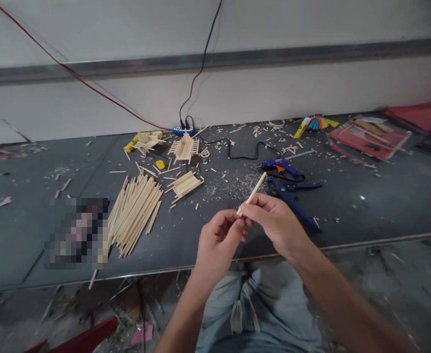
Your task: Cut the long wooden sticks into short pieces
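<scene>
A short, pale wooden stick (256, 188) slants up and to the right above the table's front part; it may be more than one piece side by side. My right hand (274, 218) pinches it near the lower end between thumb and fingers. Thumb and fingers of my left hand (218, 240) close on that same lower end, partly hiding it. Just beyond my right hand lie a blue cutter tool with long handles (292, 198) and a blue glue gun (281, 167). To the left is a pile of long wooden sticks (138, 211).
Small stick-built models (186, 147) stand near a blue power strip (183, 131). A flat stick panel (186, 185) lies closer. Offcuts and a black cord (242, 158) spread across the dark table (366, 206). Red sheets (369, 139) lie at right; a blurred-out object (77, 233) at left.
</scene>
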The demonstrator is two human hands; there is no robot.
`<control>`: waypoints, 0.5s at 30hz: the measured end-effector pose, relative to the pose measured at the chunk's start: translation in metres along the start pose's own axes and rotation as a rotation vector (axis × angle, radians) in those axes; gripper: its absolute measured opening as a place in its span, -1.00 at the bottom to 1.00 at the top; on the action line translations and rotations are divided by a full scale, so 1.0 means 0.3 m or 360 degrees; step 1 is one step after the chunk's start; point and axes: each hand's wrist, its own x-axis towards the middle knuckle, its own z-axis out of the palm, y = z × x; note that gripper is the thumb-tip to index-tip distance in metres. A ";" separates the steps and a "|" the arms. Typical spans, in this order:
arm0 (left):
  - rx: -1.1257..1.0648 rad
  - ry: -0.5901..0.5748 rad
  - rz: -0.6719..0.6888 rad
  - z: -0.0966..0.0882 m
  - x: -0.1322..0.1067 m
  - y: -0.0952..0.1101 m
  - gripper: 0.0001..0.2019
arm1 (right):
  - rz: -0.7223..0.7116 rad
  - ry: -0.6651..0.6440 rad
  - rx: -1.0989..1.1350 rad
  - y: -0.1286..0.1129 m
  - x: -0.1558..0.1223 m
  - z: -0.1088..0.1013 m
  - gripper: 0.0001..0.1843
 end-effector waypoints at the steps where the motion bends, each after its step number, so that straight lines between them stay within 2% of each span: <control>1: 0.0041 -0.0023 -0.0024 0.000 0.000 0.000 -0.89 | 0.0007 -0.0007 0.0011 0.002 0.000 -0.001 -0.80; 5: 0.0111 -0.0027 -0.0034 -0.002 0.002 -0.001 -0.84 | 0.0006 -0.0033 0.0046 0.007 -0.001 -0.003 -0.79; 15: -0.0030 0.0007 -0.0125 0.002 0.006 0.008 -0.85 | 0.0031 -0.0029 0.0027 -0.006 -0.010 0.007 -0.80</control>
